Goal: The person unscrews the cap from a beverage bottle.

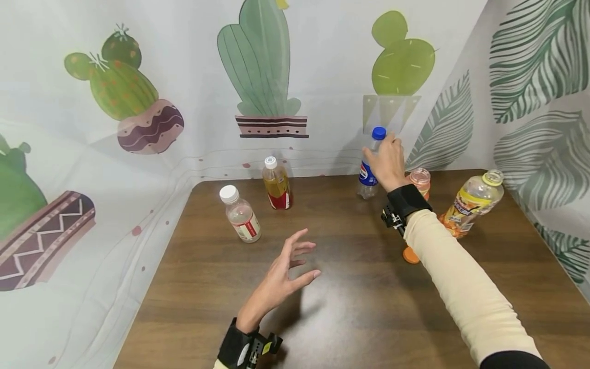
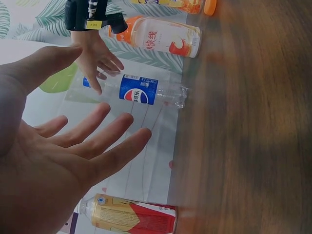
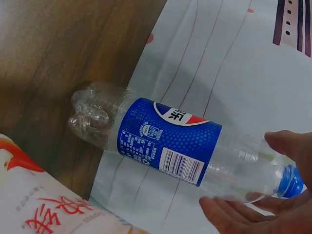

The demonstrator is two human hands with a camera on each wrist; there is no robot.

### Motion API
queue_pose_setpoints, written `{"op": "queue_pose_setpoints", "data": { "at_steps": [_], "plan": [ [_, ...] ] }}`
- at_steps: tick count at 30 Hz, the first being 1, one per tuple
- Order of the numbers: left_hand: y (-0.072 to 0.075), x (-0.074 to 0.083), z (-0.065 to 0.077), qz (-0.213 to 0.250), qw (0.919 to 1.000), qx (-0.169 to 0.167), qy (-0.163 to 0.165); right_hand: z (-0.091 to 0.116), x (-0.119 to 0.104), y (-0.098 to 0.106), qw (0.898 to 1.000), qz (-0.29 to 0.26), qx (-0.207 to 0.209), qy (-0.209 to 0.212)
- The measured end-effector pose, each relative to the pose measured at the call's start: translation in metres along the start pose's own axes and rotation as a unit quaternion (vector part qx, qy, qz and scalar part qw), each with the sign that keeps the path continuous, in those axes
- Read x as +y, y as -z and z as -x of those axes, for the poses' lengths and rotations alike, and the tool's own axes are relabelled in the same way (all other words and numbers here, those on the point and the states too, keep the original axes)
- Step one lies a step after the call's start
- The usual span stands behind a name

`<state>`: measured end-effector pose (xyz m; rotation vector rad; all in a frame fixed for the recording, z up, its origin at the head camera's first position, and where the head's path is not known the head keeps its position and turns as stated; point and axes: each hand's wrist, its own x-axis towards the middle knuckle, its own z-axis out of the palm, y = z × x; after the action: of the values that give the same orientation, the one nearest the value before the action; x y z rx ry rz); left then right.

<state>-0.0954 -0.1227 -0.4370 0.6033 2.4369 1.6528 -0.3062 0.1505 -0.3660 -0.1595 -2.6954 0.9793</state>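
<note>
My right hand (image 1: 388, 160) is at the upper part of a clear Pepsi bottle (image 1: 367, 177) with a blue label and blue cap (image 3: 291, 181). The bottle stands upright on the table near the back edge. In the right wrist view, the thumb (image 3: 282, 142) and fingers (image 3: 229, 214) lie on either side of its neck, spread, with a gap showing at the thumb. My left hand (image 1: 275, 279) hovers over the middle of the table, fingers spread, holding nothing. Its palm and fingers fill the left part of the left wrist view.
On the wooden table (image 1: 332, 307), a white-capped clear bottle (image 1: 244, 221) and a white-capped amber bottle (image 1: 277, 188) stand left. An uncapped pinkish bottle (image 1: 420, 179), a yellow-labelled bottle (image 1: 472, 202) and a loose orange cap (image 1: 411, 255) are by the right forearm. A printed cloth (image 1: 332, 148) hangs behind.
</note>
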Motion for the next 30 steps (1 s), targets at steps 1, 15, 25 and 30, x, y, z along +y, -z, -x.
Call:
{"op": "queue_pose_setpoints", "data": {
  "at_steps": [1, 15, 25, 30],
  "plan": [
    [0.000, 0.000, 0.000, -0.001, 1.0000, -0.001, 0.003, 0.000, 0.001, 0.000, 1.000, 0.000, -0.001, 0.001],
    [0.003, -0.003, -0.001, -0.003, 0.9991, 0.032, -0.026, 0.032, -0.017, 0.020, 0.993, -0.060, 0.008, 0.100],
    [0.003, -0.001, -0.006, -0.021, 0.9966, 0.074, -0.031, 0.094, -0.049, 0.061, 0.968, -0.100, -0.013, 0.231],
    [0.002, 0.002, -0.008, -0.015, 0.9962, 0.077, -0.036, 0.124, -0.057, 0.072, 0.960, -0.110, -0.062, 0.251]
  ]
}}
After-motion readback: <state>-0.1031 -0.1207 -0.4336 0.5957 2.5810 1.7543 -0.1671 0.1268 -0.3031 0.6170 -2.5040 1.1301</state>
